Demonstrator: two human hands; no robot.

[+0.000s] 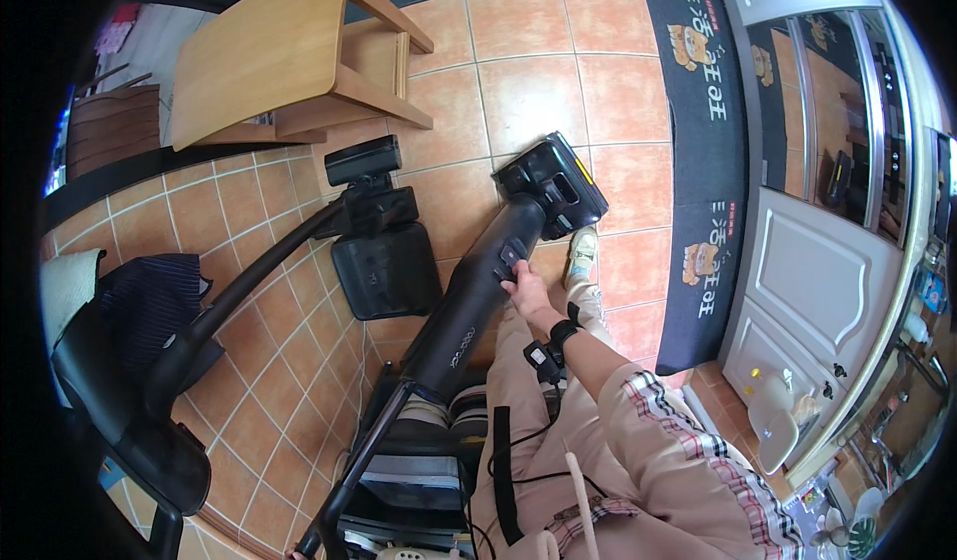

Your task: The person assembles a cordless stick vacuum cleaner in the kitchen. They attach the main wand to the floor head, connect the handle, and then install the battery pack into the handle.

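A black floor washer [454, 316] slants across the middle of the view, its wide roller head [553, 183] on the tiles. My right hand [526, 289] has its fingers closed at a catch on the upper side of the washer's body. The slim handle [374, 440] runs down to the lower edge. There, only a sliver of my left hand [296, 555] shows against the handle, and the rest of it is cut off. A black square base [386, 273] rests on the floor left of the washer.
A wooden chair [264, 57] stands at the far left. Below it, a black appliance with a curved tube [254, 271] reaches toward the left rim. Dark mats [703, 161] border the tiled floor [523, 47] along white cabinets [822, 291]. My shoe [582, 251] is right beside the roller head.
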